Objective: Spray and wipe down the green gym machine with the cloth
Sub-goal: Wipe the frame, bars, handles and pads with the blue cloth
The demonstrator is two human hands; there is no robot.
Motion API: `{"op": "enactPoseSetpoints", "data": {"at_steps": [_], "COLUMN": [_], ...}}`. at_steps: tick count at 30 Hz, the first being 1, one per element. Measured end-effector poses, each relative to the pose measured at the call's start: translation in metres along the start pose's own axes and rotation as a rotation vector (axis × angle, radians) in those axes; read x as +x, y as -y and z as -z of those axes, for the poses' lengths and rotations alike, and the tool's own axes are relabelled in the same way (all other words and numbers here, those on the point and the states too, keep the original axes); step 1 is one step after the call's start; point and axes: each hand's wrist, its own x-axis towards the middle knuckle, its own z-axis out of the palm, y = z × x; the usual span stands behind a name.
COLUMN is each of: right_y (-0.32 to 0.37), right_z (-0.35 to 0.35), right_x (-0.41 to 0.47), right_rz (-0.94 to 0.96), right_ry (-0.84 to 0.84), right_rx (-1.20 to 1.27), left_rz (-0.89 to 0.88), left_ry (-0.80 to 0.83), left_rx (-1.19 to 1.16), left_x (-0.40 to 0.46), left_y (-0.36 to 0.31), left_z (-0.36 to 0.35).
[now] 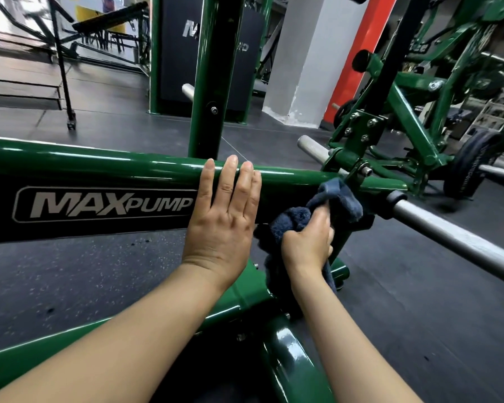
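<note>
So the green gym machine (99,167) runs across the view as a long glossy frame tube, with a black MAXPUMP badge (102,204) on the side facing the camera. The left hand (221,225) lies flat against that tube just right of the badge, fingers (230,175) straight and together, tips hooked over the top edge of the tube, not holding anything. The right hand (309,242) is right beside it, fingers curled tight around a bunched-up dark blue cloth (335,199). The cloth is pushed up against the bracket where the frame tube meets a silver bar (448,237), which sticks out toward the right edge of the view. Part of the cloth hangs below the fist. A green upright post (201,82) rises behind the left hand. More green machines with a weight plate (466,164) sit off to the right on the dark rubber floor (85,274). No spray bottle visible anywhere in this shot.
</note>
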Motion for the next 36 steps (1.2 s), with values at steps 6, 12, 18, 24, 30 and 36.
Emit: {"op": "enactPoseSetpoints", "data": {"at_steps": [6,12,18,24,30,36], "right_y": [-0.022,-0.022,-0.018,-0.044,-0.12,-0.124], "right_z": [-0.015,-0.015,-0.02,-0.022,-0.029,-0.058], "right_x": [-0.019,-0.044,-0.079,-0.072,-0.083,-0.07], "right_rz": [-0.074,0.036,0.362,0.353,0.054,0.166], "right_ry": [0.135,0.208,0.474,0.416,0.617,0.536], "right_rx": [-0.022,-0.104,-0.443,-0.689,-0.892,-0.912], "left_rz": [-0.033,-0.053,-0.025,-0.105,0.044,-0.035], "left_ry": [0.015,0.084,0.103,0.413,0.806,1.061], "left_rx": [0.115,0.172,-0.044,-0.268,-0.298,-0.303], "left_x": [-0.005,-0.007,-0.009,-0.145,-0.196,-0.177], "left_y": [0.0,0.001,0.002,0.005,0.014,0.012], "left_z": [-0.006,-0.001,0.009,0.007,-0.02,-0.018]}}
